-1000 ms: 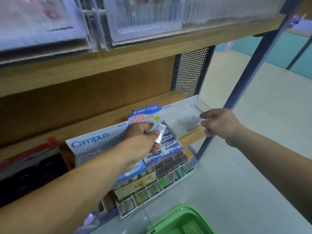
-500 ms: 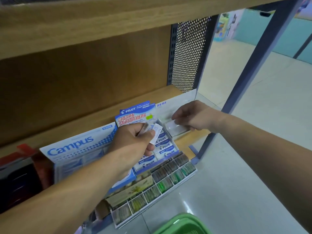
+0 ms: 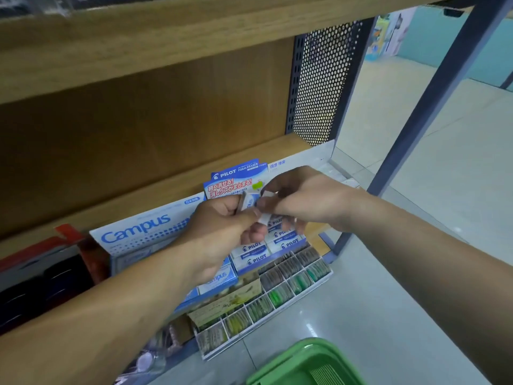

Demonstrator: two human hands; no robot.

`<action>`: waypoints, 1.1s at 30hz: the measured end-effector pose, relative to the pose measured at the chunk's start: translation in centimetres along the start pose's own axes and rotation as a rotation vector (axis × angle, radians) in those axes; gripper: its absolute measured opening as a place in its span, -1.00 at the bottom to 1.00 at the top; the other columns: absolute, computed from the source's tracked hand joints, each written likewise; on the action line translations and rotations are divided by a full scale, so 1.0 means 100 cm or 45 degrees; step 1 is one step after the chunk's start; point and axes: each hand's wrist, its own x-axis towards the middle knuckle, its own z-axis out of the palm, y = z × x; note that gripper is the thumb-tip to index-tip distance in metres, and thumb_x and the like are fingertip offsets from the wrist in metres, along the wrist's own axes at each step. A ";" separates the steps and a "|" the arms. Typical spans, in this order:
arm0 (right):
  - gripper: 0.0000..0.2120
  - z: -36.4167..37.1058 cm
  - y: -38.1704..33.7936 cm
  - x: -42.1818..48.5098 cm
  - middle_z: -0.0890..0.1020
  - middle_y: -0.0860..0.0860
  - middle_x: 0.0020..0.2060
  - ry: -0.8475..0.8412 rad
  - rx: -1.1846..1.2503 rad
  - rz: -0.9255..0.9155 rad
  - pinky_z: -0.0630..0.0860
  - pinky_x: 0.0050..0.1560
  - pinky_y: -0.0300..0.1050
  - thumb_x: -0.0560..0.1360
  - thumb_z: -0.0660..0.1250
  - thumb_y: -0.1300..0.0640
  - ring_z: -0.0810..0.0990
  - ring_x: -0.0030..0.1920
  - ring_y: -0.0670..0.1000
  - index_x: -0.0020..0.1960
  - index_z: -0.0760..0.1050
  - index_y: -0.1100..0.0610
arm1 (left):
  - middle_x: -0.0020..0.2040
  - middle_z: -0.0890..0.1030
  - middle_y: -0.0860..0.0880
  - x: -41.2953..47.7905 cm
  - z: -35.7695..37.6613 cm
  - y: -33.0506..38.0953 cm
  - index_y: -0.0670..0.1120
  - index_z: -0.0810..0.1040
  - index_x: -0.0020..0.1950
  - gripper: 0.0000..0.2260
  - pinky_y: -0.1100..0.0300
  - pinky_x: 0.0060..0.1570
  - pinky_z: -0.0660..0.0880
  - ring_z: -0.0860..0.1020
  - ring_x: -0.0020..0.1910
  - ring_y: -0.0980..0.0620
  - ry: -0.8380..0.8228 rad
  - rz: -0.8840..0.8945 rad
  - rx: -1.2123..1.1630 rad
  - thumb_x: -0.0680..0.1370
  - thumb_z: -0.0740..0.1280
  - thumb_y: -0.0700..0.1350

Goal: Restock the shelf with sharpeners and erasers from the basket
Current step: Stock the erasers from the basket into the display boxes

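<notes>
My left hand (image 3: pixel 222 220) holds a small stack of white-and-blue erasers (image 3: pixel 248 201) above the Pilot eraser display box (image 3: pixel 236 179) on the lower shelf. My right hand (image 3: pixel 302 201) meets it from the right and pinches one eraser (image 3: pixel 266 218) at the stack's edge. Rows of Pilot erasers (image 3: pixel 266 248) lie in the box just below both hands. The green basket (image 3: pixel 302 362) stands on the floor at the bottom right, only its rim in view.
A Campus eraser box (image 3: pixel 144 226) stands left of the Pilot box. A divided white tray of small green and brown items (image 3: pixel 277 293) sits in front. A clear empty tray (image 3: pixel 344 179) lies at the shelf's right end by the grey upright post (image 3: pixel 433 101).
My right hand left the clear tray at the shelf's right end and moved left to meet my left hand at the erasers. The view has tilted down.
</notes>
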 end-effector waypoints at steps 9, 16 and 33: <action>-0.79 0.036 -0.002 -0.018 0.69 0.27 -0.10 0.204 0.703 -0.180 0.69 0.03 0.11 0.36 0.53 0.47 0.71 -0.16 0.16 -0.14 0.61 0.23 | 0.00 0.73 -0.19 -0.016 -0.035 0.006 -0.16 0.61 0.19 -0.78 0.16 -0.31 0.60 0.70 -0.21 -0.06 0.089 -0.066 0.064 0.70 0.27 -0.05; -0.78 0.053 -0.009 -0.040 0.76 0.13 -0.04 0.177 0.778 -0.194 0.61 0.14 -0.03 0.40 0.56 0.34 0.73 0.04 0.10 0.02 0.71 0.17 | -0.08 0.67 -0.17 -0.031 -0.050 0.011 -0.23 0.66 0.19 -0.82 0.24 -0.28 0.52 0.57 -0.18 -0.02 -0.107 0.004 -0.100 0.66 0.33 -0.19; -0.79 0.043 -0.001 -0.033 0.70 0.16 -0.17 0.168 0.628 0.033 0.60 -0.30 -0.10 0.45 0.51 0.38 0.68 -0.26 0.09 0.06 0.61 0.26 | 0.00 0.74 -0.15 -0.034 -0.055 0.012 -0.20 0.68 0.11 -0.89 0.20 -0.05 0.66 0.73 -0.07 -0.07 -0.111 -0.030 0.008 0.60 0.41 -0.26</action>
